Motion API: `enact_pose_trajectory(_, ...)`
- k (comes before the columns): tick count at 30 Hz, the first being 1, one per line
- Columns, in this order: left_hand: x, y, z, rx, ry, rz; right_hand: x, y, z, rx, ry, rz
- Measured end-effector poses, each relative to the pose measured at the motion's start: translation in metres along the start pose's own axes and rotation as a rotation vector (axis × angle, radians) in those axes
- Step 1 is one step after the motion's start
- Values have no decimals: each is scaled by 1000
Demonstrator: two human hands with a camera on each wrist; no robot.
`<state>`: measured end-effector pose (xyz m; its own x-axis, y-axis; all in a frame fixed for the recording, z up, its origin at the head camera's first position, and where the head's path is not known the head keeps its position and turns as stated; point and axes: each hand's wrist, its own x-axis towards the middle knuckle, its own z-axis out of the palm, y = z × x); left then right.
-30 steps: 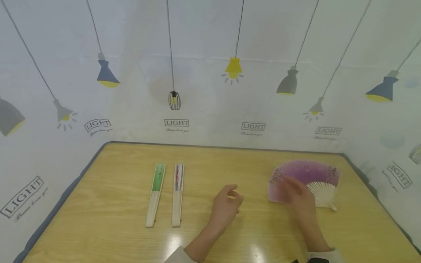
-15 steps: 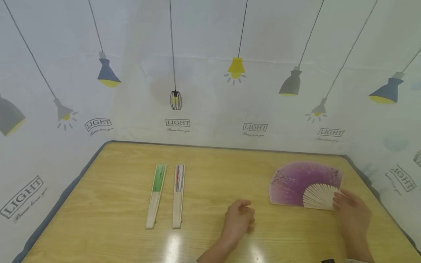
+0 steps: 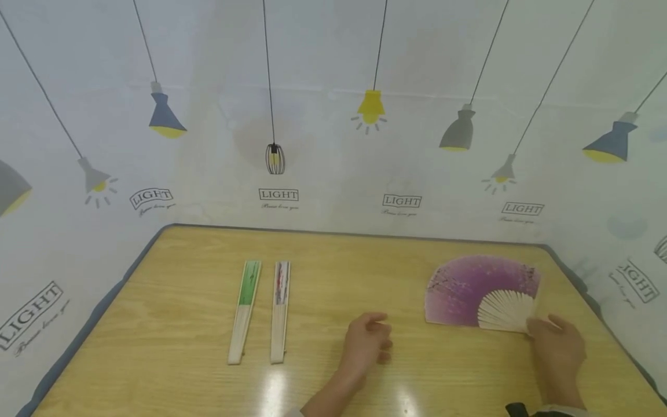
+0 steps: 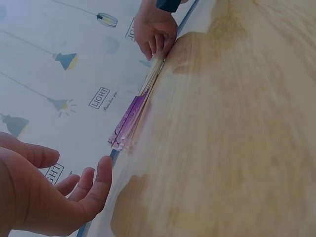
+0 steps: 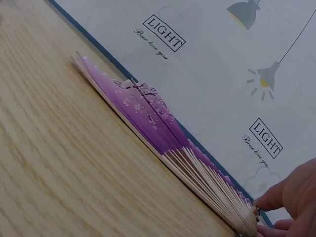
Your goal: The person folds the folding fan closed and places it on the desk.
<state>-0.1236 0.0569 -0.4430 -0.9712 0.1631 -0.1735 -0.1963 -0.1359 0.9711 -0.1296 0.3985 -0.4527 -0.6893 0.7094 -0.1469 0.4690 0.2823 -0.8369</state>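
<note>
Right hand (image 3: 557,347): thumb and fingers pinch the narrow pivot end of the purple fan (image 3: 458,292), at its near right corner. Left hand (image 3: 365,341): fingers loosely bent, nothing in the grasp; it hovers left of the purple fan, apart from it.

Purple fan: on the right side of the table (image 3: 172,301), toward the back; spread into a wide arc, pale ribs (image 5: 207,182) converging at the right hand, blossom print facing up. Right wrist view shows pleats standing in ridges, so the cloth is not drawn fully flat. Cannot tell whether the whole fan rests on the table or is slightly raised at the gripped end.

Farther left, well apart from both hands: the green fan (image 3: 243,313) and the white fan (image 3: 280,313), both folded, side by side without touching, rib ends toward the person. Behind: a wall covering (image 3: 323,116) printed with hanging lamps.

Progress, as judged: one fan of three is spread, its arc apparently near full, though the right hand has not let go. Two fans are folded and unattended. Whether those are to be handled too, this moment does not settle.
</note>
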Motion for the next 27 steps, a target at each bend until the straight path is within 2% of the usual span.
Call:
enact_pose_trajectory(5,2,-1,-4,10,2,8,4,2,1,-39,-40,24)
enact_pose_trajectory(9,4,-1,-7,16,-4,17,8,5,-1,28,-87,76)
enact_pose_trajectory(12,6,2,-10,11,-10,32,10,3,-2,77,-80,116)
enact_pose_trajectory(15,7,4,-13,7,-11,40,8,-1,-2,40,-70,118)
enact_pose_trajectory(18,8,6,-15,19,-11,44,6,-4,-3,-69,-86,86)
enact_pose_trajectory(20,8,8,-17,27,-12,46,6,-5,-4,-60,-112,71)
enact_pose_trajectory(23,8,10,-18,27,-15,46,7,-4,-7,22,-146,50)
enact_pose_trajectory(27,8,12,-19,17,-22,49,7,-3,-9,185,-211,76)
